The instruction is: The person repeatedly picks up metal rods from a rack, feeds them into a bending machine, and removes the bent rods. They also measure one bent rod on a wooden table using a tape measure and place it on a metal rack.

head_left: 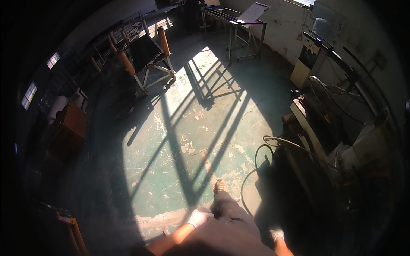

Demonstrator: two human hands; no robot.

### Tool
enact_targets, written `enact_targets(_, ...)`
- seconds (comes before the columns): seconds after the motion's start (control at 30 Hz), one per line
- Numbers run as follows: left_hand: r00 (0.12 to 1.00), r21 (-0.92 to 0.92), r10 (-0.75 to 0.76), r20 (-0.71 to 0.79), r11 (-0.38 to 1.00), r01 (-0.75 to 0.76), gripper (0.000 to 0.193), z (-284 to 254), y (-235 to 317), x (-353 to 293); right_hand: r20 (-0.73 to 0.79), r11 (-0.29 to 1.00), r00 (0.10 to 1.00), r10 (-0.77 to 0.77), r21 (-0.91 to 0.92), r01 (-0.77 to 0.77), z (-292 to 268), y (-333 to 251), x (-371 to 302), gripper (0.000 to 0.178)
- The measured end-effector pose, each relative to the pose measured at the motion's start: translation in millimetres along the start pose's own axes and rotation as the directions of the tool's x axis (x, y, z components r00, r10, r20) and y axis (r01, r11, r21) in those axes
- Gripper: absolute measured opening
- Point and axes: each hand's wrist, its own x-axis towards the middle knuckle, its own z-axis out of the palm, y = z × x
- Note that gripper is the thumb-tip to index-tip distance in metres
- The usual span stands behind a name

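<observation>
My left hand (200, 216), in a white work glove, hangs in the sunlight beside my trouser leg (230, 209). Its fingers blend into bright glare, so their position is unclear, and no held thing shows. On the right, my other gloved hand, my right hand (276, 234), hangs low at the edge of a dark shadow. Its fingers point away and are too dim to read; nothing is seen in it. One brown shoe (220, 186) is stepping forward on the worn green floor (192, 149).
A machine with hoses (329, 98) lines the right wall, and a cable (256, 160) loops onto the floor near my right side. Ahead left stands a frame with orange-brown posts (163, 42). A metal stand (247, 32) is at the back; a brown box (68, 126) lies left.
</observation>
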Motion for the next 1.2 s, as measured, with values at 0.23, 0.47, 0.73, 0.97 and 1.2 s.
enact_targets(0.23,0.927,-0.258,-0.156,-0.342,0.964,0.067,0.039,-182,154,87,-0.095,0.669,0.775,-0.625,-0.577,0.469,-146,-409,-9,0.042)
enact_targets(0.47,0.818,-0.694,-0.229,-0.527,0.671,-0.259,0.045,-324,197,174,-0.216,0.616,0.581,-0.784,-0.162,0.771,-191,-824,-152,0.051)
enact_targets(0.73,0.852,-0.839,-0.352,-0.387,0.519,-0.166,0.042,-537,193,319,-0.094,0.541,0.539,-0.837,-0.296,0.787,-108,-1082,-176,0.050)
enact_targets(0.97,0.726,-0.514,-0.151,-0.671,0.800,-0.309,0.038,-837,336,390,-0.024,0.911,0.954,-0.300,-0.302,0.279,-66,-1141,-78,0.051)
enact_targets(1.2,0.660,-0.371,-0.040,-0.750,0.852,-0.370,0.033,-1034,411,508,-0.027,0.899,0.951,-0.307,-0.337,0.280,-56,-1309,-34,0.039)
